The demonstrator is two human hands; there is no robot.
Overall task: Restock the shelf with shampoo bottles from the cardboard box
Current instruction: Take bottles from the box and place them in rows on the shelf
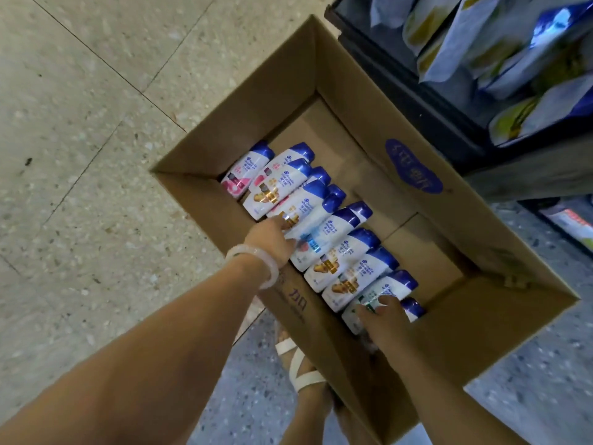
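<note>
An open cardboard box (362, 101) stands on the floor. Along its left side lie several white shampoo bottles (340, 252) with blue caps, packed in a row. My left hand (272, 239), with a pale bangle on the wrist, reaches over the box's near-left wall. Its fingers and thumb close round the base end of a bottle in the middle of the row (308, 216). My right hand (383, 316) is at the near end of the row, fingers curled over a green-labelled bottle (382, 289). The right half of the box floor is bare cardboard.
A dark shelf unit (426, 101) stands right behind the box at the upper right, holding several blue-and-white refill pouches (481, 49). My foot in a white sandal (301, 367) is beside the box's near wall. Pale tiled floor (96, 123) spreads to the left.
</note>
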